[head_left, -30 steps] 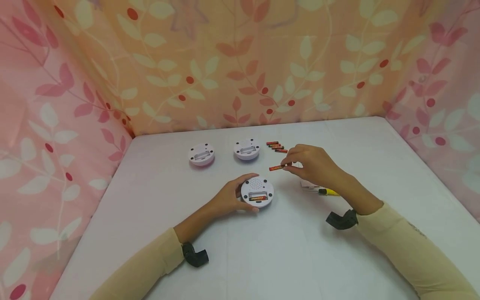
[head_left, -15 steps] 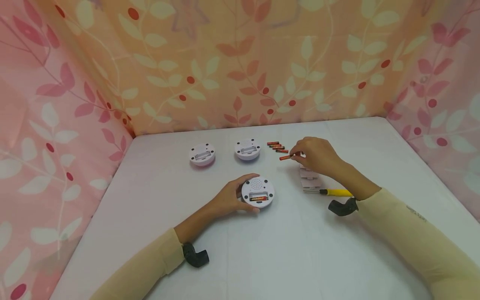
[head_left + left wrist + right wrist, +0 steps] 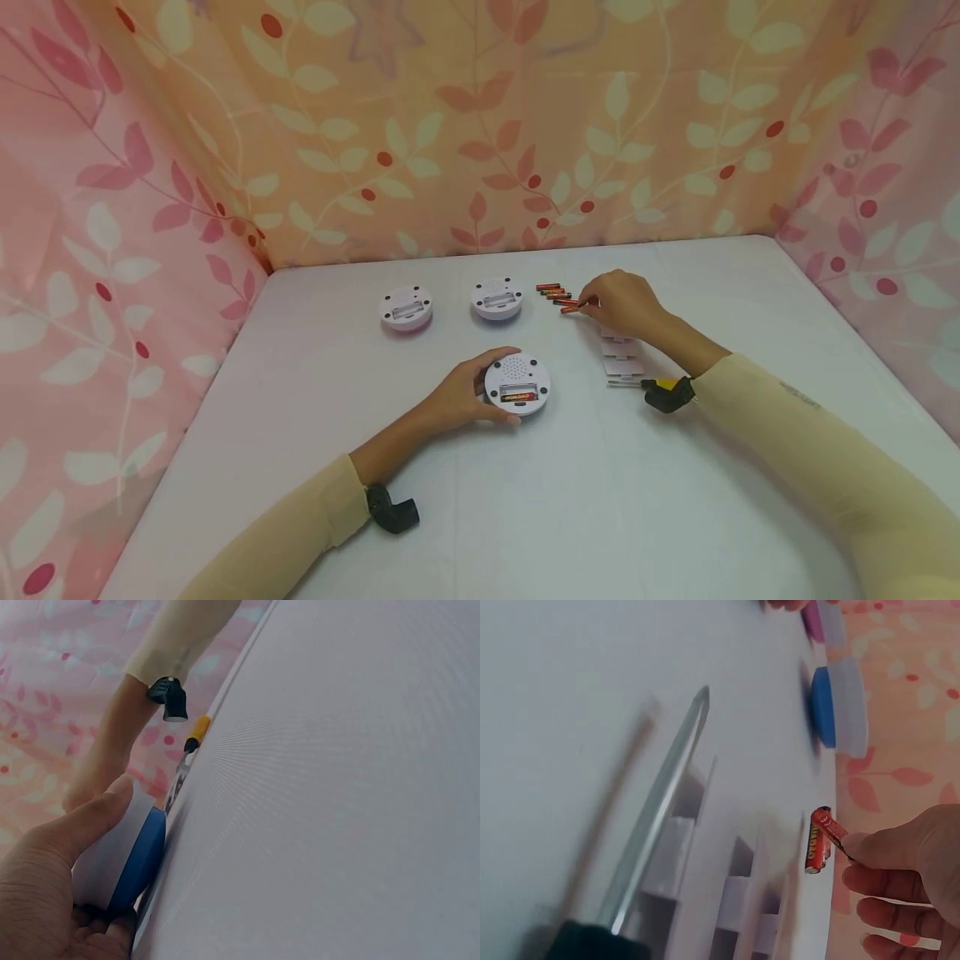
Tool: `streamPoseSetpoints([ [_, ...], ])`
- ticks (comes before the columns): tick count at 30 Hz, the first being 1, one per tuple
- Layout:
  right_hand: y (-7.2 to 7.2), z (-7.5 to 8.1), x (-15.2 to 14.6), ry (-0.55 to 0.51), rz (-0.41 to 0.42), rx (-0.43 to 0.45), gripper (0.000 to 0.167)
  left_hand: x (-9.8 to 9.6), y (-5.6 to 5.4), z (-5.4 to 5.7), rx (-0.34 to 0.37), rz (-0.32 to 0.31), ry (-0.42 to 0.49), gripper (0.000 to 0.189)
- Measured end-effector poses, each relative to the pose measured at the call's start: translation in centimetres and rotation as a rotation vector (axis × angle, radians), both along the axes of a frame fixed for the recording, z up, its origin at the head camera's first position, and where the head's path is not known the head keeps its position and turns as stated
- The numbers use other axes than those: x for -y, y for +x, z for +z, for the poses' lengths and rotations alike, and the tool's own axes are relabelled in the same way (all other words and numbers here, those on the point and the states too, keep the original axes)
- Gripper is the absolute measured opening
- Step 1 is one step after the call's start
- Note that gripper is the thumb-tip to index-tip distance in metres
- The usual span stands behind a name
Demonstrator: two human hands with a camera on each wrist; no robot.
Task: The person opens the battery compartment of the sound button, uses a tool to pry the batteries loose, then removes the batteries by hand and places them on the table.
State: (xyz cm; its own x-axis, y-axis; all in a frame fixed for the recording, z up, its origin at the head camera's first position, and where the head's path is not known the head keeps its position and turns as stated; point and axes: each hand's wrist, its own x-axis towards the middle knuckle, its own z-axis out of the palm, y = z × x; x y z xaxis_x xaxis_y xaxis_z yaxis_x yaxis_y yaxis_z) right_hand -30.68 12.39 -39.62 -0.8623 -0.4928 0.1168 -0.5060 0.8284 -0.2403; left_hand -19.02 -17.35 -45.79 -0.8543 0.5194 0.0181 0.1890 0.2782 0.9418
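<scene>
My left hand [image 3: 456, 397] grips a round white device [image 3: 516, 368] with the thumb at its near side and fingers around the far side. The device lies bottom up, showing speaker holes, dark feet and an uncovered compartment holding one red battery [image 3: 519, 397]. In the left wrist view, the device's lower part [image 3: 142, 855] is blue. Farther right, my right hand [image 3: 622, 302] pinches a small red battery [image 3: 829, 826] between thumb and finger. That battery is right at a group of several similar batteries [image 3: 553, 292] on the table.
Two more upturned round devices [image 3: 407, 307], [image 3: 497, 297] stand at the back, their compartments bare. Right of centre lie white covers [image 3: 621, 350] and a screwdriver [image 3: 660, 814] with a yellow handle [image 3: 198, 729]. Patterned curtains [image 3: 480, 125] enclose the white table [image 3: 465, 517].
My right hand has moved back and slightly right with the pinched battery, from near the held device to beside the other batteries. My left hand and its device have stayed put.
</scene>
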Motion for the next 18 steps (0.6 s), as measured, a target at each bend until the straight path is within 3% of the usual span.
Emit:
streamPoseSetpoints([
  [5, -0.9, -0.5, 0.1, 0.031, -0.009, 0.012, 0.017, 0.0, 0.0, -0.1, 0.005, -0.001, 0.007, 0.1],
  [12, -1.8, -1.0, 0.6, 0.068, -0.02, 0.037, 0.013, 0.1, 0.0, 0.0, -0.04, -0.002, -0.04, 0.101],
  [18, -2.2, -1.3, 0.7, 0.071, -0.033, 0.044, 0.014, 0.0, 0.0, -0.1, -0.023, -0.002, -0.009, 0.101],
])
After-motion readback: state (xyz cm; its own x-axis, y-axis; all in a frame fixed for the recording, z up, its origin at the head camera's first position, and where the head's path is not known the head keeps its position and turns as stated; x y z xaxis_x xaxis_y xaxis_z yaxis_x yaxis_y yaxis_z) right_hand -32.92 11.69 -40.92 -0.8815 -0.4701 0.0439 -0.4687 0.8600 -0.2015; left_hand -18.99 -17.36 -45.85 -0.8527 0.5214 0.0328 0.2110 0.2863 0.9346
